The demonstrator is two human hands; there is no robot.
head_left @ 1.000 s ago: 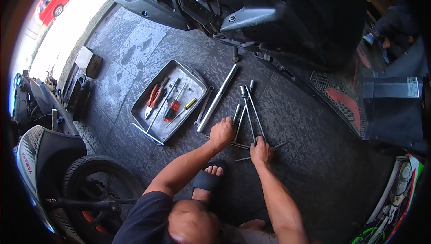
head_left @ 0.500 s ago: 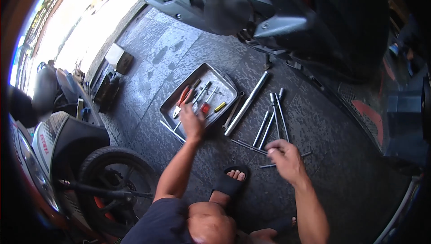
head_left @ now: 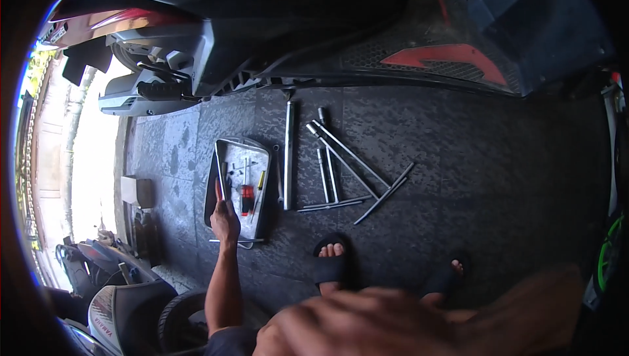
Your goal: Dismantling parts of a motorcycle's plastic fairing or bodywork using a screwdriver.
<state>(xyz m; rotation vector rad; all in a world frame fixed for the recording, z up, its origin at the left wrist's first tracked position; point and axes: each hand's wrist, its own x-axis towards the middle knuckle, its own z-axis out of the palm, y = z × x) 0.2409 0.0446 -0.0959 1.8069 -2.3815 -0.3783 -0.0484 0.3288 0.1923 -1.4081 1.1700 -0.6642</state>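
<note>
My left hand [head_left: 225, 222] is over the near left part of a shallow grey tray [head_left: 267, 159]. Its fingers are closed round a long slim silver tool [head_left: 219, 166] that points away from me; its exact kind is unclear. Inside the tray lie a screwdriver with a red and black handle [head_left: 246, 200], a yellow-handled screwdriver [head_left: 261, 180] and small loose pieces. A thin metal bar [head_left: 252, 241] crosses the tray's near edge behind my wrist. My right hand [head_left: 377, 303] is a blur low in the picture, by my knee, and its fingers cannot be made out.
Right of the tray lie a combination wrench [head_left: 279, 172], a thick steel pipe [head_left: 289, 153] and several T-handle wrenches [head_left: 347, 159]. A dark scooter [head_left: 275, 35] stands across the far side. Another motorbike [head_left: 131, 310] is at lower left, near a pale box [head_left: 136, 191].
My view has turned and shifted right. My left hand has closed on the slim silver tool at the tray. My right hand has drawn back from the T-handle wrenches toward my knee.
</note>
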